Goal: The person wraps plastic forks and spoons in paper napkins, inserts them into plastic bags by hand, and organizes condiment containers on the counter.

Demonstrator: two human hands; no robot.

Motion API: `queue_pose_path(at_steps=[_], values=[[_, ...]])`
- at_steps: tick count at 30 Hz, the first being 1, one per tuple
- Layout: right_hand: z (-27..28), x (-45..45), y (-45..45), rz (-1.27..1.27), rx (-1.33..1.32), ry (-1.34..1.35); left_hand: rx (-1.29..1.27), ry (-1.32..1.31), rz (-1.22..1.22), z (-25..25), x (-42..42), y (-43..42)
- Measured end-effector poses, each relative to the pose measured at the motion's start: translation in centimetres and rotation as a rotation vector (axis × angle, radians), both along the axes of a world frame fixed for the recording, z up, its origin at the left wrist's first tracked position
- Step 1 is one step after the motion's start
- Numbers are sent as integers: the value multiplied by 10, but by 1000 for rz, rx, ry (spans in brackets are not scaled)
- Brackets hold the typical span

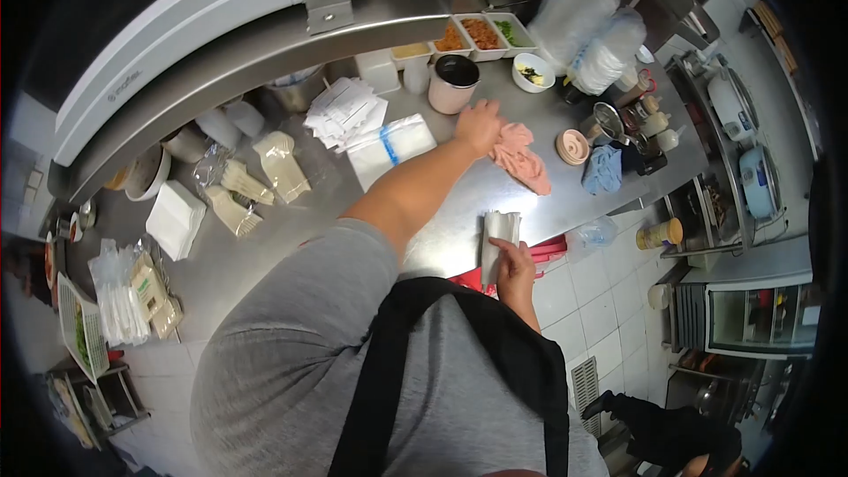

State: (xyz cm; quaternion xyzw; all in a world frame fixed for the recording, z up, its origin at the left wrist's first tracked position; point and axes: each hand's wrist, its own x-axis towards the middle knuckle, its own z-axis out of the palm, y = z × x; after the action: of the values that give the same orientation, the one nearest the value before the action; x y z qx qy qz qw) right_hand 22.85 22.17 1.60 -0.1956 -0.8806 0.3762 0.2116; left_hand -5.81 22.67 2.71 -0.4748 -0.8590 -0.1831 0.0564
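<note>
Here, along a steel counter (216,261)

Blue-banded white pack (369,157); left hand (480,126), its grip unclear; folded white bundle (501,227) by the near edge, grasped in the right hand (515,272); crumpled pink cloth (523,162) against the left hand

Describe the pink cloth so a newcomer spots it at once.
On the steel counter, find the person's outstretched left hand. The crumpled pink cloth lies right by it. It is pink, unlike the blue cloth, and limp, unlike the round pink container.
</note>
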Motion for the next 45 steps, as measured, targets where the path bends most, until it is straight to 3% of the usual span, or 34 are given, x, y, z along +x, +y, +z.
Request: queue_pose_path(at_steps=[2,5,9,17,20,23,26,29,33,35,36,39,41,45], values=[[1,-3,0,18,-2,12,92,-100,35,15,11,-25],[2,-5,3,46,12,26,263,49,175,2,20,-85],[3,-12,5,78,41,-5,141,101,385,-12,38,-173],[11,-22,-9,136,35,50,263,207,333,-36,29,-181],[10,-21,-11,136,51,71,183,150,343,-18,39,-186],[10,-17,-14,129,88,33,169,-324,391,19,60,-192],[10,-18,-19,112,80,18,348,-620,453,15,59,-197],[6,-19,-29,116,72,47,484,-1069,263,-2,55,-202],[10,-23,-43,147,42,20,454,-1040,239,2,68,-201],[-2,-37,-47,200,115,145,390,-969,281,3,70,-197],[-6,-45,-50,225,151,207,402,-1015,263,0,70,-194],[15,-73,-69,133,-29,65,411,-1173,180,-6,69,-187],[-20,-94,-55,162,-51,129,382,-1299,88,-1,66,-186],[-23,-94,-49,78,-136,192,382,-1309,93,6,27,-199]])
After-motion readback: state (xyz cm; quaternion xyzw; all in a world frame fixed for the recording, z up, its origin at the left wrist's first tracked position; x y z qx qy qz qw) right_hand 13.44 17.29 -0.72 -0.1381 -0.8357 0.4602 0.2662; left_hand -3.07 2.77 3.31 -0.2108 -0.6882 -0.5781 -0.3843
